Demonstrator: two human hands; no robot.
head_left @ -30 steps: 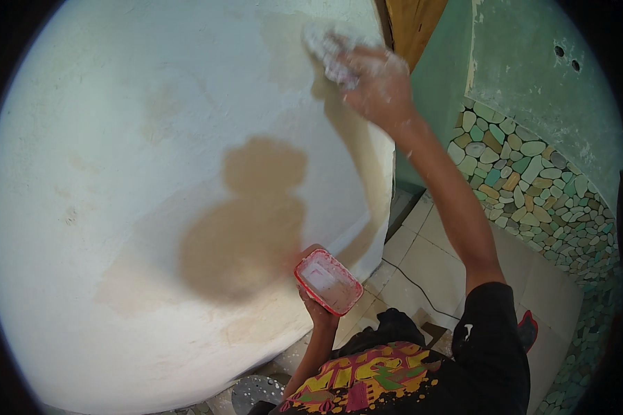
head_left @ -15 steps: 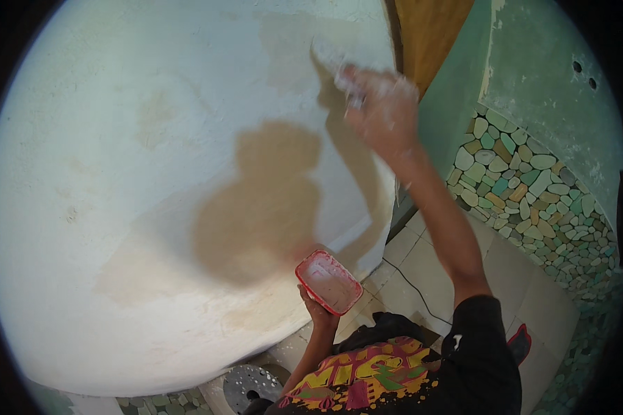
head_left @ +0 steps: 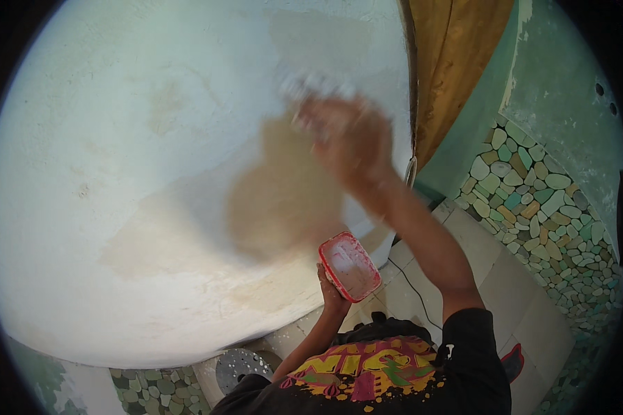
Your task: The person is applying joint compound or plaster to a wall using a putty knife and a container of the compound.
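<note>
My left hand (head_left: 332,290) is wrapped round the side of a red-rimmed rectangular plastic tub (head_left: 351,268), with white, paste-like stuff inside and smears on its rim. Higher up, my right hand (head_left: 349,135) is closed round a white-coated hand tool (head_left: 315,88); motion blur hides the tool's exact kind. Both are in front of the large pale wall (head_left: 138,159), near its right part. Whether the tool touches the wall I cannot tell. White flecks mark the wall, and darker damp-looking or beige patches show on it, along with my shadow.
To the right hangs a brown-gold curtain (head_left: 453,69) beside a green wall (head_left: 554,76) and a band of pebble mosaic (head_left: 533,187). A dark cable (head_left: 412,285) runs over the floor tiles (head_left: 474,249). By my left arm stands a grey speckled round thing (head_left: 239,370).
My right hand with the tool has moved down and to the left across the wall. The view has shifted a little; the tub is still held in my left hand.
</note>
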